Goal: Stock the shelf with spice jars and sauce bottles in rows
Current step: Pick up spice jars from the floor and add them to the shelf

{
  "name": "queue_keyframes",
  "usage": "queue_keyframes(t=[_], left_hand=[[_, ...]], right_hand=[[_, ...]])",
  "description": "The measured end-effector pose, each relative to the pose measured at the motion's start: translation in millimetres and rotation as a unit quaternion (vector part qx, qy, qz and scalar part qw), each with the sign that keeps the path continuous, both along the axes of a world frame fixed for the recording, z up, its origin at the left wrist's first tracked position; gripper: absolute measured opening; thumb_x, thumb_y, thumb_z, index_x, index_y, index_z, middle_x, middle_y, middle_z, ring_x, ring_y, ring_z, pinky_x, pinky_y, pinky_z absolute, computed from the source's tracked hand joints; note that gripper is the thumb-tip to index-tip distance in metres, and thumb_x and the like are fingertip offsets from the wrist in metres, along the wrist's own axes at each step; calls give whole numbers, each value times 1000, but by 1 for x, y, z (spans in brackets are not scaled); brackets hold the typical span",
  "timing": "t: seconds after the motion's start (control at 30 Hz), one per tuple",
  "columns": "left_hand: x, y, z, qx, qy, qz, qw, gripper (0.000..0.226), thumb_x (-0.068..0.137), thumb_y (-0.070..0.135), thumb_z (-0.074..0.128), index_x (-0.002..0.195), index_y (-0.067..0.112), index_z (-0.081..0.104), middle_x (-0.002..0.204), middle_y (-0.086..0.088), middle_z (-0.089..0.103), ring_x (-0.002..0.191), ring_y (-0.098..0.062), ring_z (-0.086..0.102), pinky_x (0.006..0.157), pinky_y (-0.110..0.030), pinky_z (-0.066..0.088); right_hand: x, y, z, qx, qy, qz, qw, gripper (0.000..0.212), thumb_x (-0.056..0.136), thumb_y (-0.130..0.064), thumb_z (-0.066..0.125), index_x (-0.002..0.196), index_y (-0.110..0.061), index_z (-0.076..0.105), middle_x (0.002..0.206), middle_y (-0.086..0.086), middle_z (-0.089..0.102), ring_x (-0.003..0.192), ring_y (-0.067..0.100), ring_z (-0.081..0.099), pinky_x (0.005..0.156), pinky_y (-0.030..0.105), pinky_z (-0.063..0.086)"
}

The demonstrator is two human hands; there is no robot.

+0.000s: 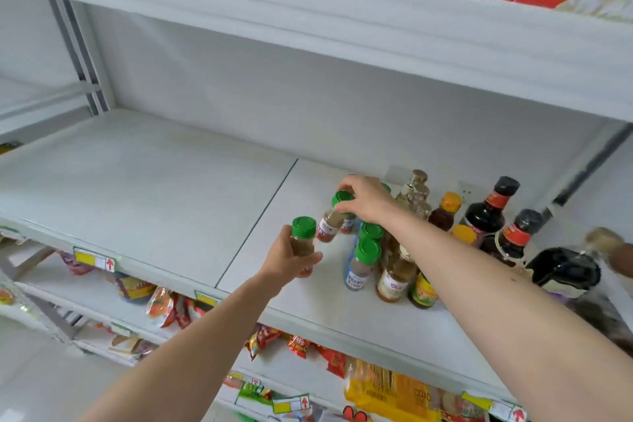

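Observation:
My left hand (284, 259) grips a green-capped spice jar (303, 236) upright just above the white shelf (154, 188). My right hand (364, 199) holds a second green-capped spice jar (330, 221) by its cap, tilted, a little further back. To their right a row of green-capped spice jars (363, 262) runs towards the back. Beside them stand orange-brown sauce bottles (394, 279), then dark sauce bottles with black caps (488, 212).
The left two thirds of the shelf is bare white board. An upper shelf (342, 10) overhangs close above. Snack packets (161, 305) fill the lower shelves. A dark bottle (565, 271) is at the right edge, with another person's fingers (620, 259) beside it.

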State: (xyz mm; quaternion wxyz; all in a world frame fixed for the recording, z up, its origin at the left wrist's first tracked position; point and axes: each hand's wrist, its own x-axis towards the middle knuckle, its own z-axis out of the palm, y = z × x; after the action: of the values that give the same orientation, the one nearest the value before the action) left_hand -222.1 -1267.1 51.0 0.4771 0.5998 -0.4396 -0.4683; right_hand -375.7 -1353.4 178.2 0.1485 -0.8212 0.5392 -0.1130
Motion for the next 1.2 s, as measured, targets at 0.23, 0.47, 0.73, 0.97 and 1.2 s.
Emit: queue_keyframes(t=[0.23, 0.47, 0.73, 0.97, 1.2], left_hand=[[6, -33, -9, -15, -64, -27, 997, 43, 70, 4, 81, 99, 11, 49, 83, -7, 55, 68, -21, 53, 61, -41, 56], [14, -47, -16, -10, -82, -20, 996, 58, 54, 29, 81, 101, 18, 49, 87, -4, 60, 73, -22, 56, 67, -46, 58], [18, -39, -26, -9, -86, -13, 996, 56, 71, 9, 82, 112, 19, 46, 101, 0, 59, 83, -14, 59, 71, -22, 47], [9, -19, -24, 2, -114, 71, 991, 70, 71, 18, 84, 127, 6, 44, 120, -8, 45, 111, -22, 46, 96, -32, 43], [-5, 2, -33, -20, -117, 131, 984, 40, 71, 17, 82, 93, 17, 48, 93, 4, 49, 94, -23, 51, 81, -36, 48]], right_hand=[[8, -19, -23, 22, 65, -6, 998, 50, 79, -29, 77, 124, -17, 58, 127, 6, 60, 112, 26, 58, 92, 43, 50], [15, -28, -31, 42, 65, -4, 997, 49, 75, -20, 79, 121, -17, 60, 124, 6, 61, 107, 24, 60, 89, 40, 52], [17, -25, -24, 45, 88, 3, 995, 55, 68, -30, 83, 118, -20, 61, 120, 1, 62, 106, 21, 59, 89, 41, 52], [15, -23, -22, 28, 90, -44, 995, 44, 63, -33, 84, 102, -25, 67, 101, -3, 67, 92, 18, 63, 82, 41, 56], [21, -15, -23, 26, 84, -50, 995, 47, 64, -36, 85, 104, -17, 68, 102, 2, 67, 94, 22, 64, 82, 43, 56]])
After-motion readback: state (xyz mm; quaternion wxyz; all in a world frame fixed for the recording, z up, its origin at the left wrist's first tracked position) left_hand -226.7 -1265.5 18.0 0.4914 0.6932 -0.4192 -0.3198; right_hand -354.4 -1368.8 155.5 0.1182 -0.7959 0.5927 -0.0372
